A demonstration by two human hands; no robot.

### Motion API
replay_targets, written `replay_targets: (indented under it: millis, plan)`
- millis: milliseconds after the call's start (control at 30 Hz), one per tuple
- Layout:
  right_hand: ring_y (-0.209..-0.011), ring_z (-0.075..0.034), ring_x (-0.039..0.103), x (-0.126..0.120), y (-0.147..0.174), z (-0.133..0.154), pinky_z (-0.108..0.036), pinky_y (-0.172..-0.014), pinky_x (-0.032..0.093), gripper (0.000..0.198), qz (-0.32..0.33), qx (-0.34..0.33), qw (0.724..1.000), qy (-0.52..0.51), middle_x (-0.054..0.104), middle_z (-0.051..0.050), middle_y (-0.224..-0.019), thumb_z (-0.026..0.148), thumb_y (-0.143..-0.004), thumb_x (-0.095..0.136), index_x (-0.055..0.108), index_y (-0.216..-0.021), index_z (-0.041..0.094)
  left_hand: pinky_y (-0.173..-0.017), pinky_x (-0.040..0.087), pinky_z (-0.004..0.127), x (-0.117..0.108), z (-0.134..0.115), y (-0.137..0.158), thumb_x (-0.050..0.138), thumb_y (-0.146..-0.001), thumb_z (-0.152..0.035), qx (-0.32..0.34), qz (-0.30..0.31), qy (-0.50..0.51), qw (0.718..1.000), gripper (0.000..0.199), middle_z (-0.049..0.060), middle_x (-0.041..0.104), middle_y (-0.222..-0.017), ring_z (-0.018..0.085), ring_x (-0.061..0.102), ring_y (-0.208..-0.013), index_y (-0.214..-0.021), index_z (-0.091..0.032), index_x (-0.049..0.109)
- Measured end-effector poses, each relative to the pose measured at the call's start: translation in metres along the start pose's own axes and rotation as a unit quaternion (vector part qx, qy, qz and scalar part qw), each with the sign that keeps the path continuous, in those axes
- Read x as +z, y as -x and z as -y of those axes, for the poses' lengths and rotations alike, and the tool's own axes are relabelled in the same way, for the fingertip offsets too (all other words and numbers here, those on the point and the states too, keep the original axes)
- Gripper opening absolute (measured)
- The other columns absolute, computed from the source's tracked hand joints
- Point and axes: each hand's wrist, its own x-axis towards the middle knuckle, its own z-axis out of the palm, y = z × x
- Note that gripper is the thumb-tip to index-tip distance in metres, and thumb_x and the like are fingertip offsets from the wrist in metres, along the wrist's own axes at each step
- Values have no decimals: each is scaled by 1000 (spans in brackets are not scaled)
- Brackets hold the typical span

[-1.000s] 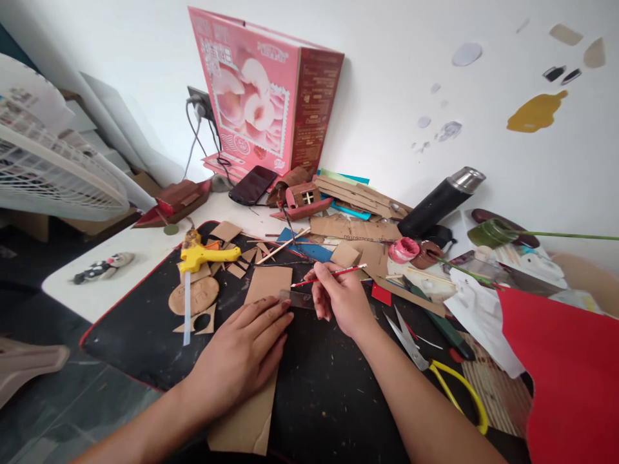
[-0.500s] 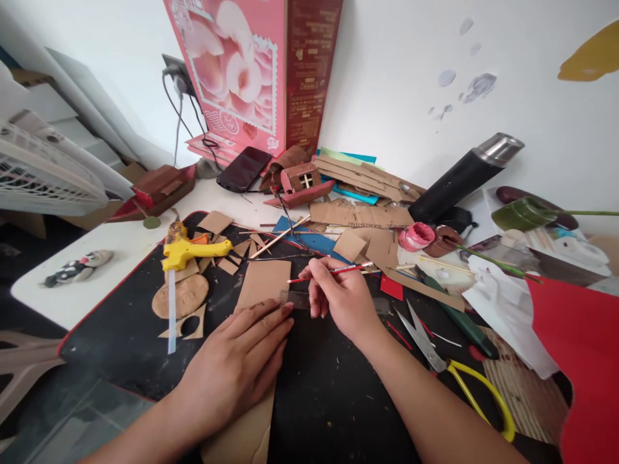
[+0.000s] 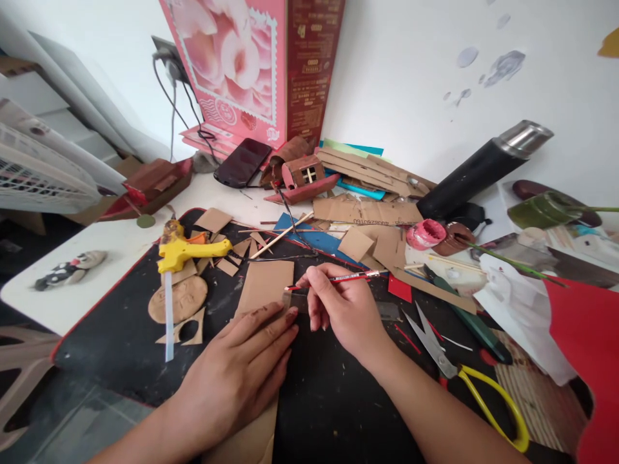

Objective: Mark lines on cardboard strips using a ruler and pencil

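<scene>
My left hand (image 3: pixel 246 370) lies flat on a long cardboard strip (image 3: pixel 267 280), its fingers stretched out towards the strip's right edge. My right hand (image 3: pixel 341 309) grips a red pencil (image 3: pixel 355 277), whose tip is at the strip's right edge, just beyond my left fingertips. Beneath both hands runs a see-through ruler (image 3: pixel 388 311), lying crosswise over the strip; much of it is hidden. To the left are a yellow hot glue gun (image 3: pixel 191 251) with a clear glue stick and a round cardboard piece (image 3: pixel 178 299). Scissors (image 3: pixel 449 367) with yellow handles lie open to the right.
Cardboard scraps (image 3: pixel 372 248) and thin sticks cover the black mat's (image 3: pixel 333 399) far side. Behind stand a small brown model boat (image 3: pixel 307 183), a phone (image 3: pixel 242 162) and a pink box (image 3: pixel 232 64). A black flask (image 3: pixel 476 171) leans beside paint pots (image 3: pixel 426 234) at right.
The pencil tip has come slightly left and down to the strip's edge beside my left fingertips. My left hand stays flat on the strip. The camera view has shifted a little.
</scene>
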Motion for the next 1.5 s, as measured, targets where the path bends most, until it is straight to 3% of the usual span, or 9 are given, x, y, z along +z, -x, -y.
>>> replay_targets:
  millis: [467,633,900,1233,1500]
  plan:
    - [-42,-10,61,0,4,8,-21,-42,43,44,-64,-84,994,-31,62,5,-56,62,-106,73,75,-90,21,-117,54,46,-2,0,-2,58,-110,-14,-21,23,25,999,28,5,79,-146,28,68,-142,-133,-16,75]
    - [-41,-10,60,-1,-3,1,-21,-39,40,45,-23,-32,999,-35,60,7,-55,64,-103,74,73,-88,21,-117,55,47,-3,1,-2,61,-109,-14,-27,22,30,999,28,5,79,-144,29,67,-144,-132,-17,75]
    - [-42,-11,59,-1,-7,-3,-21,-41,42,47,9,-13,999,-43,60,7,-55,66,-101,73,71,-88,21,-116,57,46,0,1,-1,62,-108,-13,-14,17,28,999,28,8,80,-143,30,69,-142,-133,-14,75]
    - [-41,-10,57,0,-5,-4,-21,-41,39,51,17,-19,999,-24,60,7,-52,69,-101,70,71,-87,20,-106,63,45,0,1,-5,66,-103,-12,-24,-10,30,999,31,6,84,-132,28,75,-132,-130,-21,79]
    - [-39,-11,57,-1,-6,-4,-22,-42,40,61,39,-36,998,-23,54,8,-47,79,-98,70,67,-77,22,-106,64,45,-1,2,-5,63,-106,-13,-8,-15,16,1000,26,7,84,-133,28,75,-131,-127,-17,77]
